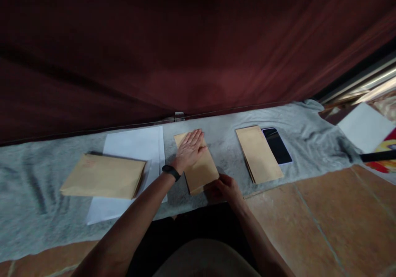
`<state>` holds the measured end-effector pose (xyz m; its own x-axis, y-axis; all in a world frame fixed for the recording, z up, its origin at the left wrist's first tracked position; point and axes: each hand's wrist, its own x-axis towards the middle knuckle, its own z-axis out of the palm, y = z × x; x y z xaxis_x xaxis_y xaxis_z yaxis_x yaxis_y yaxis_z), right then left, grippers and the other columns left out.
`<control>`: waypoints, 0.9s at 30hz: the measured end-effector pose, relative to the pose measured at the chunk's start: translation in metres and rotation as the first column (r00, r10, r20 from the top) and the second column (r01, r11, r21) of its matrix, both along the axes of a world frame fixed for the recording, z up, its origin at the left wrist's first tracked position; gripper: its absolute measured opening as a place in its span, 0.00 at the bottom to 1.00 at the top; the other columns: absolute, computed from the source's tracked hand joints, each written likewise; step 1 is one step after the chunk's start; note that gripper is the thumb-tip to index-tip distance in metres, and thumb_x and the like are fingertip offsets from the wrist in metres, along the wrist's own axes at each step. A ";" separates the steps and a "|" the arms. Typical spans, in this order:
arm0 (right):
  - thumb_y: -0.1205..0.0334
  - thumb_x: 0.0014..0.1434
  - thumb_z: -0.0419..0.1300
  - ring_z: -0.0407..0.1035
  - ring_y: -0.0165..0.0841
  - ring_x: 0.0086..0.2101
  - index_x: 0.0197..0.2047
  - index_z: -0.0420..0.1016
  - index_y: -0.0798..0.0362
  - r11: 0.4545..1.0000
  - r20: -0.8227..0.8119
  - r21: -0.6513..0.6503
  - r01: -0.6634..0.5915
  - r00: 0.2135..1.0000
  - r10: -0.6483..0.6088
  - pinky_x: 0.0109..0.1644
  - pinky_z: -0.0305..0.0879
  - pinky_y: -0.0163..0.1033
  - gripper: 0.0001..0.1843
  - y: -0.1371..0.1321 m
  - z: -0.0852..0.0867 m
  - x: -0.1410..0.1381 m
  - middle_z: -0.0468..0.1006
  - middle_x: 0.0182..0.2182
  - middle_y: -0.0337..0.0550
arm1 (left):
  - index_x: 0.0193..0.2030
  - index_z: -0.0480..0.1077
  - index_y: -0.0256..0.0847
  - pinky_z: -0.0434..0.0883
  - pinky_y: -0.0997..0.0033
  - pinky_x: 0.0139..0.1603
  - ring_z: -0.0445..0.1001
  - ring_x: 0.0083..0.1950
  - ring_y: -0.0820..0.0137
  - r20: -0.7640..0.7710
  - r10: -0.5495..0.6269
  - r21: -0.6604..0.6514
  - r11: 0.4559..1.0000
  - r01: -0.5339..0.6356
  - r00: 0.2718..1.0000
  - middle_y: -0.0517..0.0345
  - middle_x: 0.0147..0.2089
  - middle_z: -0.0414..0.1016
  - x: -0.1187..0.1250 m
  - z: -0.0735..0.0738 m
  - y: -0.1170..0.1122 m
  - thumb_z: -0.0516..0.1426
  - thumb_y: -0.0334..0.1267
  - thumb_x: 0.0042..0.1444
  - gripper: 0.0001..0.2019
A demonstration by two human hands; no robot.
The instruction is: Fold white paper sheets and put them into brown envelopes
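Observation:
A brown paper envelope (pixel 201 173) lies slantwise on the grey cloth in front of me. My left hand (pixel 189 148), with a black band on its wrist, rests flat on the upper part of the envelope, fingers stretched out. At the near right corner, my right hand (pixel 228 191) has its fingers closed on the envelope's edge; its fingertips are partly in shadow. To the left, a thick stack of brown envelopes (pixel 103 176) sits on top of white paper sheets (pixel 133 142). A thinner pile of brown envelopes (pixel 260 156) lies to the right.
A dark-screened phone (pixel 277 146) touches the right-hand pile. The grey cloth (pixel 221 130) covers a long narrow surface, bordered behind by a dark red curtain (pixel 198 71). Brown floor tiles (pixel 297 219) show below its front edge. A white sheet (pixel 366 127) is at far right.

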<state>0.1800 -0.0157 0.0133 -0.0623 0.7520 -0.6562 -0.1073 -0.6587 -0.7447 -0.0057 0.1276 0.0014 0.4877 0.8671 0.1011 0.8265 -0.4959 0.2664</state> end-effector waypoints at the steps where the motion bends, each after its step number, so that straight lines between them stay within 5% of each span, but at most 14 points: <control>1: 0.49 0.50 0.64 0.73 0.31 0.19 0.35 0.76 0.52 1.000 0.002 -0.002 -0.007 1.000 0.007 0.22 0.70 0.34 0.15 0.001 0.000 0.000 0.82 0.24 0.39 | 0.76 0.50 0.33 0.42 0.54 0.78 0.46 0.78 0.59 0.003 -0.015 -0.009 1.000 0.015 1.000 0.45 0.78 0.48 0.001 0.001 -0.005 0.47 0.48 0.70 0.32; 13: 0.50 0.52 0.62 0.73 0.31 0.19 0.31 0.72 0.50 0.998 0.083 0.008 -0.065 0.994 0.064 0.21 0.69 0.33 0.12 0.003 -0.005 0.002 0.81 0.22 0.38 | 0.75 0.52 0.46 0.44 0.51 0.78 0.47 0.78 0.62 0.069 -0.190 -0.074 0.978 0.195 0.979 0.56 0.77 0.52 -0.014 0.010 -0.112 0.48 0.43 0.71 0.27; 22: 0.52 0.55 0.62 0.68 0.29 0.19 0.26 0.73 0.49 0.969 0.308 0.153 -0.197 0.941 0.142 0.23 0.60 0.31 0.11 -0.002 0.005 0.014 0.75 0.18 0.35 | 0.75 0.52 0.52 0.42 0.51 0.78 0.44 0.79 0.64 0.079 -0.229 -0.089 0.968 0.236 0.970 0.63 0.77 0.52 -0.021 0.016 -0.133 0.47 0.40 0.71 0.26; 24: 0.55 0.56 0.63 0.69 0.30 0.22 0.24 0.72 0.48 0.950 0.454 0.218 -0.225 0.885 0.105 0.26 0.59 0.32 0.12 -0.007 0.008 0.019 0.74 0.19 0.36 | 0.74 0.53 0.53 0.42 0.51 0.78 0.45 0.79 0.64 0.078 -0.242 -0.093 0.964 0.248 0.967 0.63 0.77 0.53 -0.022 0.017 -0.136 0.48 0.40 0.71 0.26; 27: 0.56 0.62 0.60 0.73 0.35 0.29 0.28 0.74 0.48 0.897 0.713 0.318 -0.307 0.701 -0.013 0.34 0.63 0.35 0.11 -0.014 0.010 0.023 0.76 0.23 0.41 | 0.73 0.56 0.56 0.42 0.51 0.77 0.47 0.78 0.64 0.066 -0.250 -0.102 0.961 0.256 0.966 0.65 0.76 0.56 -0.022 0.019 -0.141 0.50 0.40 0.70 0.25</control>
